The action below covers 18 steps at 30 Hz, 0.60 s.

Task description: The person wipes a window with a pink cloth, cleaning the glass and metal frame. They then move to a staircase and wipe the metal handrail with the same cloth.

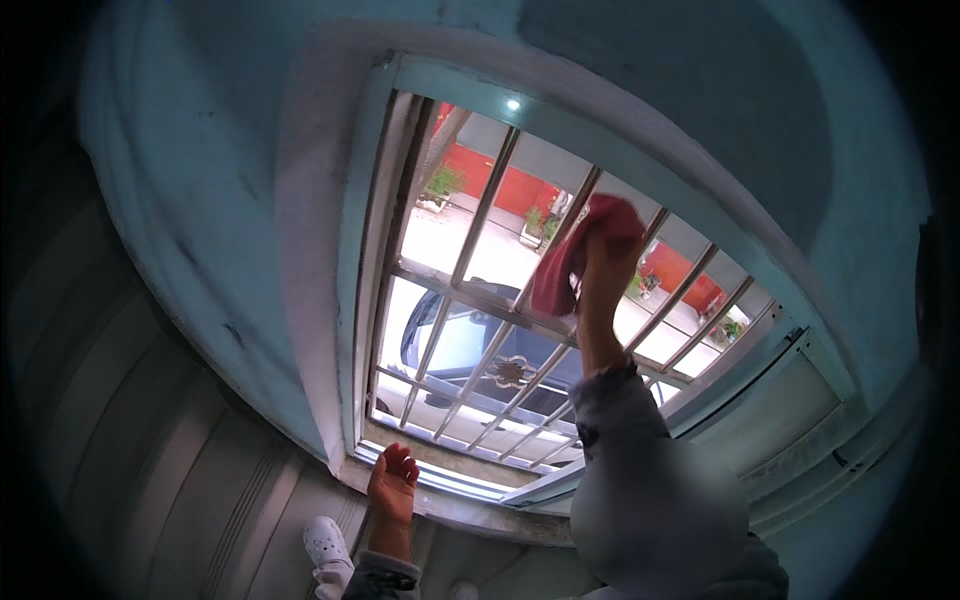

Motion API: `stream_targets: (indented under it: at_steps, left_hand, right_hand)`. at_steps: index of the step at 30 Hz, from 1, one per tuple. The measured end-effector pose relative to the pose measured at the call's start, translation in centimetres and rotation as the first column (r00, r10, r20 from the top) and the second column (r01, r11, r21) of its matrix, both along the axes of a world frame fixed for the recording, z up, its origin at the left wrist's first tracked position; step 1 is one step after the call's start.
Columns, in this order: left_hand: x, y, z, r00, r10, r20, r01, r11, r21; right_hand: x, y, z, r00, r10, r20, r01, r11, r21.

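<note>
My right hand (604,281) is raised in front of the window, gripping a bunched red cloth (561,274). The cloth overlaps the upper part of the metal window bars (486,202); whether it presses on glass or on a bar, I cannot tell. Low at the left, my left hand (394,484) is held by the window sill (480,521), palm showing, fingers loosely bent with nothing in them. Around the bars runs a pale blue window frame (360,247). A flower-shaped metal ornament (511,371) sits among the lower bars.
Pale blue wall (195,225) surrounds the opening. A sliding window panel (780,405) stands at the right. Outside are a parked car (450,337), potted plants (442,184) and a red-and-grey wall (502,187). A white clog (325,541) rests on the striped floor (217,495).
</note>
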<state>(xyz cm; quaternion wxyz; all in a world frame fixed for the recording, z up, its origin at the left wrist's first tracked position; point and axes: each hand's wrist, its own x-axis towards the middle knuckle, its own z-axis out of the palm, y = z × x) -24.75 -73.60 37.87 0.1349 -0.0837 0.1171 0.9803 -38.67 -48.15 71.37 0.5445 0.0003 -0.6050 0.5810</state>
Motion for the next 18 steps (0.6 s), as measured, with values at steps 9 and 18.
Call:
stream_targets:
  at_steps: [9,18]
  left_hand:
    - [0.6,0.3,-0.4,1.000,-0.028,-0.014,0.028,1.000,0.001]
    - [1.4,2.2,-1.7,0.994,-0.105,0.042,0.107,0.993,-0.050]
  right_hand:
    - [-4.8,-1.0,-1.5,0.998,0.059,0.026,-0.058,0.997,-0.060]
    - [1.8,3.5,-9.5,0.911,0.089,0.403,-0.135,0.987,0.089]
